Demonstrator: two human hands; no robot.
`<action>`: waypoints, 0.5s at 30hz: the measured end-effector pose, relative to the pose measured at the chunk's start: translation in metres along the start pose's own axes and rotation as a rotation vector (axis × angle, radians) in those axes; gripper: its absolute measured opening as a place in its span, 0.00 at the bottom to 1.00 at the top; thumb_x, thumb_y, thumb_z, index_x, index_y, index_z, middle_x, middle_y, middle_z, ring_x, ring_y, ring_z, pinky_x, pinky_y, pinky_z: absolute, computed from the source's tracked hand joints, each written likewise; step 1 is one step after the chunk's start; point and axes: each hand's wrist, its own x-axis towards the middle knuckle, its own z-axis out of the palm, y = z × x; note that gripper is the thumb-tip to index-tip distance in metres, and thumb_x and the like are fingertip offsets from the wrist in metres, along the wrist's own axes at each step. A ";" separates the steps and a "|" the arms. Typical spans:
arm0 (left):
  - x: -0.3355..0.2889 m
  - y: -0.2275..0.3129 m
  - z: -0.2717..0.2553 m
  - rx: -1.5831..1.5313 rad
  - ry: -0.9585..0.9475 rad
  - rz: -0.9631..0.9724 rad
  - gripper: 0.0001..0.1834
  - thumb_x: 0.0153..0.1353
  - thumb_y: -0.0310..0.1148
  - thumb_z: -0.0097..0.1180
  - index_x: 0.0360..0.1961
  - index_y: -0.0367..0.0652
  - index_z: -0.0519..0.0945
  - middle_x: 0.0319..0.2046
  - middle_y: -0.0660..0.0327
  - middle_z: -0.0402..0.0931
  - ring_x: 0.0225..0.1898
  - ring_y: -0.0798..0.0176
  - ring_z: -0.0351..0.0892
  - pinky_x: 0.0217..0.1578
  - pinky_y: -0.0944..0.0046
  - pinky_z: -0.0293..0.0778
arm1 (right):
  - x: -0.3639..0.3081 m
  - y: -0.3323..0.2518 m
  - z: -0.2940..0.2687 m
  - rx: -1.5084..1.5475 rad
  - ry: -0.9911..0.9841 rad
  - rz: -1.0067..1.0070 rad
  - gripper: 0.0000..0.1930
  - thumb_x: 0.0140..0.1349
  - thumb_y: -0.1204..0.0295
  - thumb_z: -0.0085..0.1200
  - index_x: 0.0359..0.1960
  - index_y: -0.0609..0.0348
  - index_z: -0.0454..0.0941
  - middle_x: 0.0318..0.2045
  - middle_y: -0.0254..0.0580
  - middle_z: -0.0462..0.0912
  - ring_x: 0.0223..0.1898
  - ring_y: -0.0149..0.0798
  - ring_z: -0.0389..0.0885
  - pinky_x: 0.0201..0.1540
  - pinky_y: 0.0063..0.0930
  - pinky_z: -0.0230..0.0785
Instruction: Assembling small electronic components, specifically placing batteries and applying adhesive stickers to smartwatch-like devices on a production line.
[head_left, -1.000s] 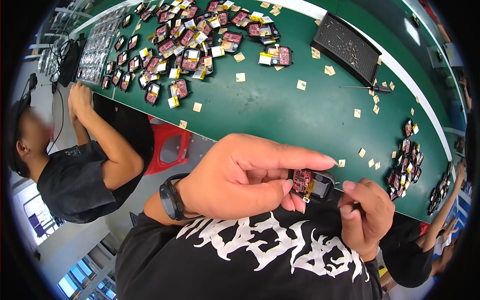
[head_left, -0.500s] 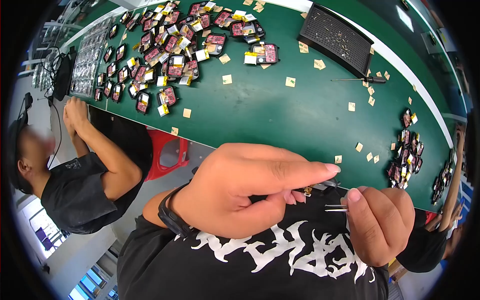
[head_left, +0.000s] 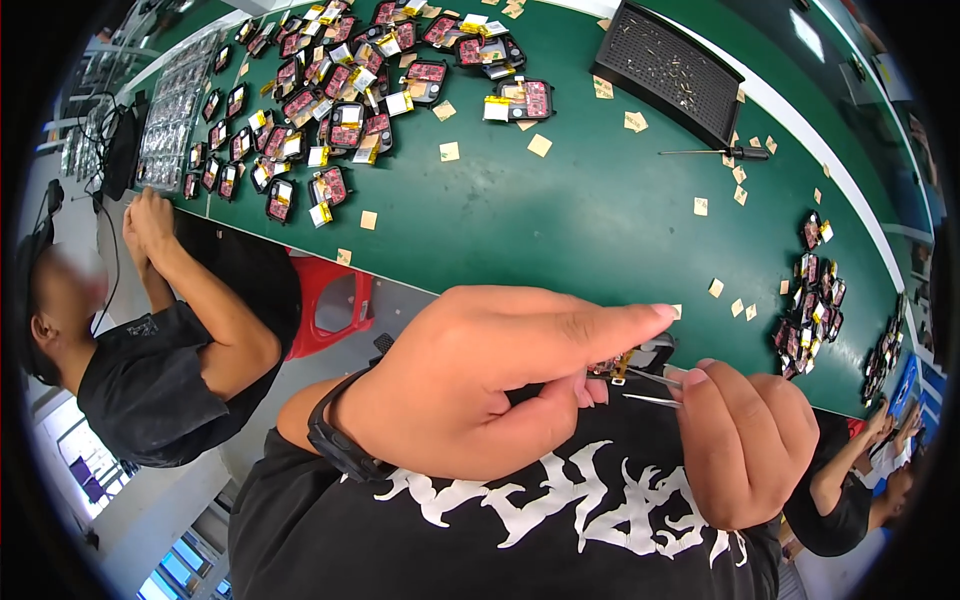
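My left hand (head_left: 470, 375), a black band on its wrist, is closed around a small black-cased electronic device (head_left: 656, 352). Part of a circuit board with gold-coloured bits shows below the index finger; the fingers and palm hide the rest. My right hand (head_left: 752, 440) pinches a pair of metal tweezers (head_left: 650, 399) between thumb and fingers. The tweezers' two tips are apart and point left. The upper tip reaches the device's board edge, but contact cannot be made out. The lower tip sits just beneath the device.
Open devices with red boards and silver batteries (head_left: 345, 125) crowd the green table (head_left: 590, 230) at far left. More devices (head_left: 808, 310) lie at right. A black tray (head_left: 670, 75) of small metal pieces and a screwdriver (head_left: 735, 153) lie far right. A person (head_left: 180, 350) sits left.
My right hand has brought the tweezers left to the device, and their tips are wider apart. More of the device's case shows. One paper square on the table has shifted left.
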 end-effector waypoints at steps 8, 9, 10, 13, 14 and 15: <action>0.000 -0.003 0.001 -0.024 -0.057 -0.072 0.31 0.55 0.08 0.45 0.62 0.32 0.76 0.40 0.52 0.81 0.36 0.68 0.83 0.39 0.70 0.82 | -0.003 -0.001 0.007 0.103 -0.077 0.014 0.12 0.44 0.79 0.64 0.33 0.70 0.81 0.26 0.46 0.81 0.19 0.33 0.71 0.16 0.21 0.60; 0.000 -0.003 0.001 -0.067 -0.070 -0.099 0.32 0.55 0.08 0.44 0.62 0.32 0.76 0.40 0.52 0.81 0.36 0.68 0.83 0.39 0.71 0.81 | -0.003 -0.001 0.007 0.103 -0.077 0.016 0.12 0.44 0.79 0.64 0.33 0.70 0.81 0.26 0.46 0.81 0.19 0.33 0.71 0.16 0.21 0.60; 0.000 -0.003 0.002 -0.067 -0.071 -0.100 0.32 0.55 0.08 0.44 0.62 0.32 0.76 0.40 0.52 0.81 0.36 0.68 0.83 0.39 0.71 0.81 | -0.005 0.000 0.007 0.157 -0.071 0.037 0.12 0.44 0.80 0.64 0.32 0.70 0.81 0.26 0.46 0.81 0.19 0.33 0.71 0.17 0.22 0.61; 0.000 -0.004 0.004 -0.132 -0.075 -0.130 0.31 0.55 0.08 0.44 0.63 0.31 0.75 0.42 0.53 0.81 0.37 0.69 0.82 0.39 0.72 0.80 | -0.010 0.002 0.010 0.269 -0.056 0.077 0.12 0.43 0.81 0.65 0.32 0.70 0.80 0.26 0.46 0.81 0.19 0.34 0.71 0.18 0.24 0.62; 0.000 -0.006 0.005 -0.170 -0.074 -0.149 0.32 0.56 0.07 0.44 0.63 0.30 0.75 0.43 0.53 0.81 0.38 0.70 0.82 0.40 0.72 0.80 | -0.011 0.003 0.011 0.325 -0.048 0.096 0.13 0.42 0.82 0.65 0.32 0.71 0.80 0.26 0.46 0.81 0.19 0.34 0.71 0.18 0.25 0.63; -0.001 -0.007 0.005 -0.209 -0.073 -0.167 0.32 0.56 0.07 0.43 0.63 0.30 0.74 0.43 0.53 0.80 0.38 0.70 0.82 0.42 0.72 0.79 | -0.011 0.003 0.012 0.326 -0.049 0.096 0.13 0.42 0.82 0.65 0.32 0.71 0.80 0.26 0.46 0.81 0.19 0.34 0.71 0.18 0.25 0.63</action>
